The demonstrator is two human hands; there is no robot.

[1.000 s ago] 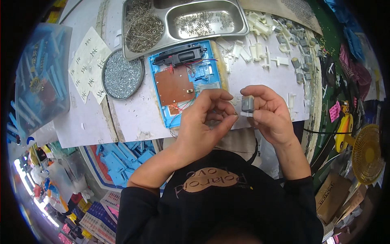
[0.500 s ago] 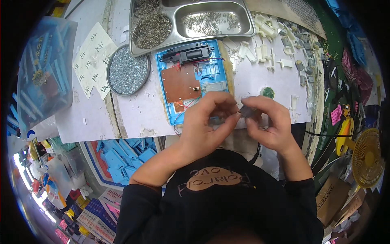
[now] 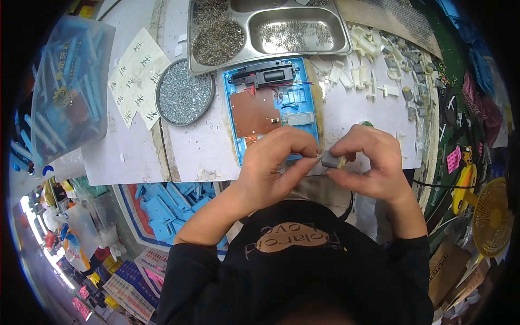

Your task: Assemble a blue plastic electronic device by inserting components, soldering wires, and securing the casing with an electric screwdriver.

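My right hand (image 3: 376, 165) holds a small dark grey block (image 3: 329, 159) with a pale yellowish end between thumb and fingers. Close against its left end, my left hand (image 3: 276, 168) is pinched shut; whatever its fingertips grip is too small to make out. Beyond the hands lies an open blue plastic housing (image 3: 306, 89). It carries a brown circuit board (image 3: 252, 115), a black speaker-like bar (image 3: 265, 76) and thin red and blue wires. My left hand covers the housing's near right corner.
A steel compartment tray (image 3: 346, 32) of small metal springs stands behind the housing. Left of it are a round dish (image 3: 162, 108) of screws, a marked paper sheet (image 3: 135, 70) and a bag (image 3: 100, 122) of blue parts. White and grey pieces (image 3: 387, 89) lie scattered right.
The whole scene has shifted slightly right in view. My right hand has turned and its fingers have spread around the grey block, showing more of it. My left hand stays pinched.
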